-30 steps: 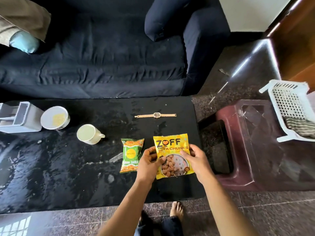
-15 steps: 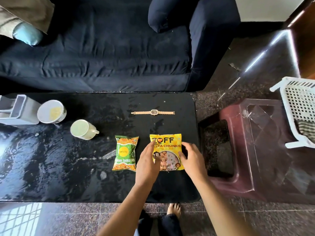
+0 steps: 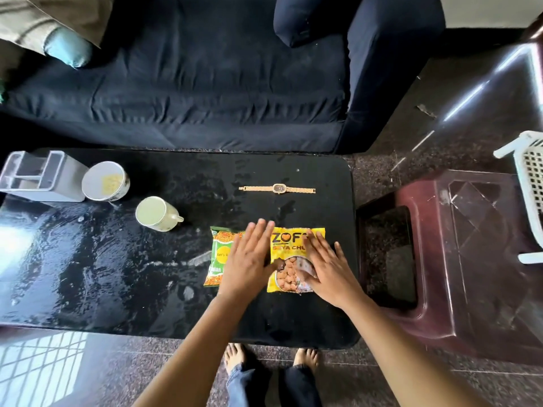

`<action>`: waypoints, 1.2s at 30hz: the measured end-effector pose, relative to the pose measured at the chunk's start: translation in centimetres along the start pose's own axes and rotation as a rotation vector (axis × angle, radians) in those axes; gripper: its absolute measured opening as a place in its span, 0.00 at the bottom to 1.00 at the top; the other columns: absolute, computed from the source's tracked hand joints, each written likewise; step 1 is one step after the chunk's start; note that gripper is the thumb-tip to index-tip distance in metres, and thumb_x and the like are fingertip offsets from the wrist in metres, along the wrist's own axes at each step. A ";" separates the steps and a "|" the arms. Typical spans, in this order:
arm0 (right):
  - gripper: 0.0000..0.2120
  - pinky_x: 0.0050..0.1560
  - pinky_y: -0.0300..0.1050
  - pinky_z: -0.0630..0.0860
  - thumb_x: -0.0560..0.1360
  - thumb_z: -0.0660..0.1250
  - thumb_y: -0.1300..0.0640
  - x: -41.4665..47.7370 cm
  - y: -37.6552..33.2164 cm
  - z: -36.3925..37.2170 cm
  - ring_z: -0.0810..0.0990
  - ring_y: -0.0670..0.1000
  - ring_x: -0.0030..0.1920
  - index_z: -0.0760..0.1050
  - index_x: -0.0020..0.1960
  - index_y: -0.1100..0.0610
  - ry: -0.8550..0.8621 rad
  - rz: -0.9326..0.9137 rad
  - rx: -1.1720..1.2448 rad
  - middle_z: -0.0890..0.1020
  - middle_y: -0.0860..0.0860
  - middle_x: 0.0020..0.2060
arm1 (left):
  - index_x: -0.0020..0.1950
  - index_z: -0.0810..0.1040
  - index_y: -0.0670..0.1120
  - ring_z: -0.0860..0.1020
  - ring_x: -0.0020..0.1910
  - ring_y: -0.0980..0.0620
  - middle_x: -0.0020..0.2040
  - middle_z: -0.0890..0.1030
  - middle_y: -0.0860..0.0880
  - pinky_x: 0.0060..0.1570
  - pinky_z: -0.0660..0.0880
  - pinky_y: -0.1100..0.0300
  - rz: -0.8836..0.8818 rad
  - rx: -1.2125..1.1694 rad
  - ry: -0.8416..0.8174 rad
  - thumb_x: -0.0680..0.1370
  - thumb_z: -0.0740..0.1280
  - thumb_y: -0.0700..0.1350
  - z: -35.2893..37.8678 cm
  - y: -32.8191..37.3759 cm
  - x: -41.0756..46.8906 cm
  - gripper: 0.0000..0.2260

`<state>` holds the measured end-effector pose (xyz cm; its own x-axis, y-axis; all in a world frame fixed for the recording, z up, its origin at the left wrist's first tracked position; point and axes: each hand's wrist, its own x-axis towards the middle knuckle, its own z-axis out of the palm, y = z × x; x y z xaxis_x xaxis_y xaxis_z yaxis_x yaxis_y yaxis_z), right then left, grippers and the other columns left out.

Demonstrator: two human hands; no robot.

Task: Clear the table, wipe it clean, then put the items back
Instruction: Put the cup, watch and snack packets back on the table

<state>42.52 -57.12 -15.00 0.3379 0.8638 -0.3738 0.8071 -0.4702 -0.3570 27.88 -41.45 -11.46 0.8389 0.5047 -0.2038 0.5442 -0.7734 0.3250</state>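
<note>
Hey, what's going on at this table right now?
A person stands at the black table, which looks wet and streaky. Both hands are flat with fingers straight: the left hand over the green packet, the right hand on the yellow packet beside it. Neither packet is gripped. A watch lies farther back, and a mug, a tub and a grey holder sit on the left.

Yellow soya packet (image 3: 289,248) flat on black table (image 3: 117,274), seemingly wet; green packet (image 3: 220,254) just beside; gold watch (image 3: 279,188) behind.
</note>
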 end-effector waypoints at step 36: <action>0.42 0.71 0.58 0.41 0.72 0.34 0.27 0.9 -3.2 2.0 0.41 0.56 0.76 0.42 0.77 0.51 0.009 -0.054 -0.144 0.43 0.50 0.76 | 0.74 0.35 0.50 0.35 0.74 0.53 0.74 0.34 0.51 0.72 0.38 0.61 -0.141 -0.142 -0.055 0.74 0.42 0.62 2.9 -4.9 -3.7 0.33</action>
<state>39.25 -55.19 -15.95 0.2962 0.8889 -0.3494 0.8850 -0.3930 -0.2496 22.11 -40.60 -14.96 0.7559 0.5790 -0.3055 0.6529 -0.6330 0.4160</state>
